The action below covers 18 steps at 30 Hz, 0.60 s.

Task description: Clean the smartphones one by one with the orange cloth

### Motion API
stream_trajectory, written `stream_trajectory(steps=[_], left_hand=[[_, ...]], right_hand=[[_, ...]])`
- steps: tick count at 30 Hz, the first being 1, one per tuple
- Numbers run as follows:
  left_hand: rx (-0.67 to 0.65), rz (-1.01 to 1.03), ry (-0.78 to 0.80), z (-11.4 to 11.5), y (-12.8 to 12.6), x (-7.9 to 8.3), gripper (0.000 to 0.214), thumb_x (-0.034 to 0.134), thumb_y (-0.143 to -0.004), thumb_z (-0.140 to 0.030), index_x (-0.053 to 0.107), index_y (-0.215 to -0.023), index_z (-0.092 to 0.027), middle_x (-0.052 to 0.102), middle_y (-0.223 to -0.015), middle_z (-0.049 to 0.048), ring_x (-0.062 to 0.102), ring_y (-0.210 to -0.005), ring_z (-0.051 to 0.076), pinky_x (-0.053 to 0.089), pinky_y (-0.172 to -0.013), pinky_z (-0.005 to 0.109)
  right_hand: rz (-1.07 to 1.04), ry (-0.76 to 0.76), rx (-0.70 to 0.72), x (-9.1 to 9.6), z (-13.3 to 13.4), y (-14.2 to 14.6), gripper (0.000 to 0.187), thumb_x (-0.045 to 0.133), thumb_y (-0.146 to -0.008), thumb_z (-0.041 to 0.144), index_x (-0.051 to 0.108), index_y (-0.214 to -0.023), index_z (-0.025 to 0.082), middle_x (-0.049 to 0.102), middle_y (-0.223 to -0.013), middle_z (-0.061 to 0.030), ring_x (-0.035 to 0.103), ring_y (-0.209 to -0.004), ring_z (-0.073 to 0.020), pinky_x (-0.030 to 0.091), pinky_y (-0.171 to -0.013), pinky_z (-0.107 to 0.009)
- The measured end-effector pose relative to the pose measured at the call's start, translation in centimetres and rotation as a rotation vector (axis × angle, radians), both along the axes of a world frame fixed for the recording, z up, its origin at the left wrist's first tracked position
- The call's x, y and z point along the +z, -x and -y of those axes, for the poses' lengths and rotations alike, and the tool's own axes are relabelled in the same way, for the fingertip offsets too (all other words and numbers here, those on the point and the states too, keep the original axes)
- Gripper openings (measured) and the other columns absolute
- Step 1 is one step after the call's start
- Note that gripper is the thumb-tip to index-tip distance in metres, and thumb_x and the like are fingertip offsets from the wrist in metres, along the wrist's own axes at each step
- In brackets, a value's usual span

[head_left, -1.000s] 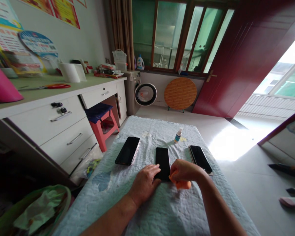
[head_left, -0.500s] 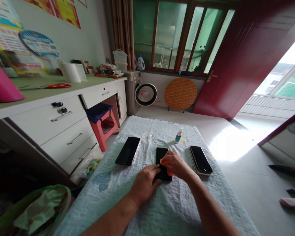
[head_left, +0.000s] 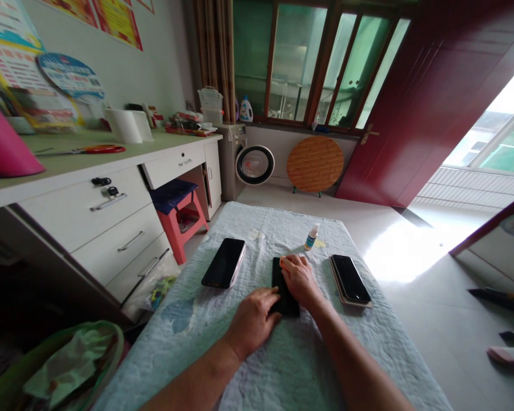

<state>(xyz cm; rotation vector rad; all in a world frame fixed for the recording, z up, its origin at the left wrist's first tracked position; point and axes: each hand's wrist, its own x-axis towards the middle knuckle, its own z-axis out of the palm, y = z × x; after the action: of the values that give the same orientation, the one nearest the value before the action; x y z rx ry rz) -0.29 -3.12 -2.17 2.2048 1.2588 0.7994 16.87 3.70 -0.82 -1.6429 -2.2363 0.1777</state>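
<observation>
Three dark phones lie screen-up in a row on a pale blue quilted cloth [head_left: 257,365]. My left hand [head_left: 252,319] rests with its fingers flat on the near edge of the middle phone [head_left: 282,297], pinning it down. My right hand [head_left: 296,276] presses down on the far half of that phone's screen, with an orange cloth [head_left: 284,262] under the fingers, only a sliver of it showing. The left phone [head_left: 223,262] and the right phone [head_left: 349,278] lie untouched on either side.
A small white spray bottle [head_left: 311,236] with a blue label stands just beyond the phones. A white desk with drawers [head_left: 89,211] and a red stool [head_left: 175,214] are on the left. A green-bagged bin [head_left: 60,365] is at the near left.
My right hand has slid with the orange cloth from the near end of the middle phone up to its far end. My left hand has stayed in place.
</observation>
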Motion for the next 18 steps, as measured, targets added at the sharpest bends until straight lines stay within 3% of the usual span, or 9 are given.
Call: stream_trajectory(steps=[7, 14, 18], left_hand=[[-0.015, 0.032, -0.006, 0.1, 0.0, 0.2, 0.044, 0.066, -0.077, -0.006, 0.066, -0.118, -0.02, 0.067, -0.123, 0.0058, 0.06, -0.117, 0.023, 0.045, -0.106, 0.036], [0.003, -0.015, -0.006, -0.1, 0.0, 0.1, 0.04, 0.069, -0.076, -0.007, 0.069, -0.114, -0.019, 0.066, -0.126, 0.0089, 0.06, -0.118, 0.025, 0.046, -0.106, 0.04], [0.002, -0.018, -0.019, -0.1, -0.1, 0.1, 0.04, 0.069, -0.075, -0.007, 0.069, -0.114, -0.019, 0.066, -0.126, 0.0092, 0.06, -0.118, 0.026, 0.046, -0.106, 0.043]], right_hand=[[-0.069, -0.019, 0.189, -0.1, 1.1, 1.1, 0.031, 0.04, -0.1, 0.025, 0.07, -0.105, 0.03, 0.065, -0.118, 0.0007, 0.049, -0.1, -0.0189, 0.034, -0.089, -0.03], [-0.006, -0.015, -0.047, -0.7, -0.2, -0.7, 0.034, 0.041, -0.095, 0.016, 0.066, -0.116, 0.025, 0.063, -0.121, -0.0037, 0.049, -0.098, -0.0204, 0.034, -0.086, -0.03], [-0.007, -0.023, -0.112, -1.1, -0.8, -1.7, 0.033, 0.038, -0.095, 0.014, 0.067, -0.109, 0.022, 0.064, -0.11, -0.0057, 0.05, -0.093, -0.0191, 0.034, -0.085, -0.029]])
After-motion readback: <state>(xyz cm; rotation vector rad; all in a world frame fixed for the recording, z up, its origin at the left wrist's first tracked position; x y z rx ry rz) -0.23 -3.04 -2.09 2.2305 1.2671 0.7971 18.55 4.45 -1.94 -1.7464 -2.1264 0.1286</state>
